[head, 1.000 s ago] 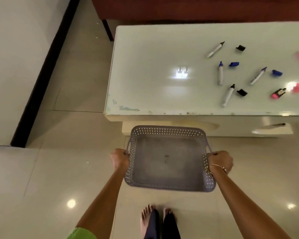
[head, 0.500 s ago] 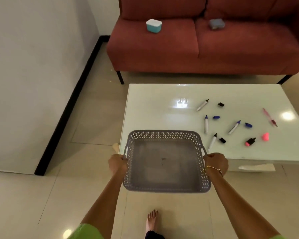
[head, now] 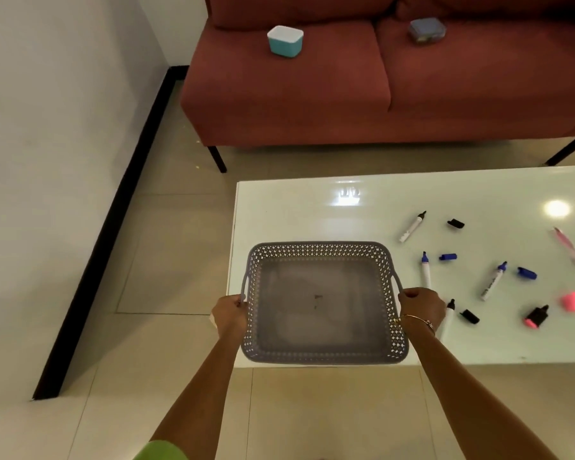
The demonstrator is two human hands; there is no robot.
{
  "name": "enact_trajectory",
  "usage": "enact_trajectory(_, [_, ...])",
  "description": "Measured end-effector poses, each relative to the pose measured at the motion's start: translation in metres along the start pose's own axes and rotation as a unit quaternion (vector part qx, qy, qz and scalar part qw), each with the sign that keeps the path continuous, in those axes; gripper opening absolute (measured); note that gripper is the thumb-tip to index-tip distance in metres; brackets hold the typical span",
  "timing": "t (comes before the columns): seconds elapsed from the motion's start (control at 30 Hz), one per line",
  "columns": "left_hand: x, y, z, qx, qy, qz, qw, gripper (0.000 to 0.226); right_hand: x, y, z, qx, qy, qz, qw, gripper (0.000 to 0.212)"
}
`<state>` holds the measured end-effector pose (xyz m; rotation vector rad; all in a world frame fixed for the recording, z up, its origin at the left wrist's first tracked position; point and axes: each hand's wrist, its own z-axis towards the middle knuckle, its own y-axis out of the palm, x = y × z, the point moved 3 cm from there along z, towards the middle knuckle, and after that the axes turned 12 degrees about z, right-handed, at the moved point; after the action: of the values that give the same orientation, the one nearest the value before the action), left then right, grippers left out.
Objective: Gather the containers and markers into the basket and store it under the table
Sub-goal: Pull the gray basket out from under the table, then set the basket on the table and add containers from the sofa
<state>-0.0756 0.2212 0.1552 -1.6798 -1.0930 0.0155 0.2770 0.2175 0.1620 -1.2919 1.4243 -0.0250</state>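
I hold an empty grey perforated basket [head: 319, 250] over the left part of the white table [head: 286, 214]. My left hand [head: 228, 315] grips its left handle and my right hand [head: 420, 308] grips its right handle. Several uncapped markers lie on the table right of the basket: a black one [head: 412, 226], two blue ones [head: 425, 270] [head: 493, 280], and another black one [head: 447, 318] partly behind my right wrist. Loose caps [head: 448, 257] lie among them. A pink highlighter [head: 536, 317] and its cap [head: 571, 301] sit at the right. On the sofa rest a teal container [head: 285, 41] and a grey container [head: 426, 30].
A dark red sofa [head: 312, 104] stands behind the table, with a tiled strip of floor between them. A white wall with black skirting [head: 113, 210] runs along the left. A pink pen [head: 573, 250] lies at the table's right edge.
The basket has risen from the floor in front of the table to above its left part, both hands still on the handles. The view has tilted up, showing the sofa and containers.
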Motion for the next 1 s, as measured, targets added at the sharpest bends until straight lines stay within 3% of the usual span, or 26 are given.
enact_trajectory(0.17, [0.007, 0.017, 0.028, -0.011, 0.007, 0.006, 1.0, 0.018, -0.002, 0.017, 0.015, 0.014, -0.02, -0.007, 1.0, 0.014])
enact_trajectory(0.43, [0.01, 0.025, 0.034, 0.002, 0.039, 0.051, 0.998, 0.017, -0.002, 0.022, 0.02, 0.023, -0.055, -0.022, 0.998, 0.018])
enact_trajectory(0.5, [0.015, 0.026, 0.026, -0.009, 0.064, 0.123, 0.99, 0.033, -0.003, 0.024, 0.016, 0.0, -0.1, -0.045, 0.994, 0.037])
enact_trajectory(0.6, [0.023, 0.026, 0.009, -0.012, 0.173, 0.299, 0.938, 0.069, -0.011, 0.028, -0.001, -0.057, -0.246, -0.161, 0.954, 0.071])
enact_trajectory(0.73, [0.033, 0.006, -0.017, 0.041, 0.31, 0.414, 0.855, 0.08, -0.033, 0.033, -0.039, -0.123, -0.385, -0.305, 0.863, 0.085])
enact_trajectory(0.9, [0.032, -0.041, -0.033, 0.048, 0.322, 0.419, 0.847, 0.081, -0.078, 0.04, -0.088, -0.182, -0.426, -0.326, 0.824, 0.087])
enact_trajectory(1.0, [0.027, -0.074, -0.03, 0.058, 0.308, 0.398, 0.862, 0.079, -0.111, 0.059, -0.12, -0.203, -0.456, -0.32, 0.805, 0.084])
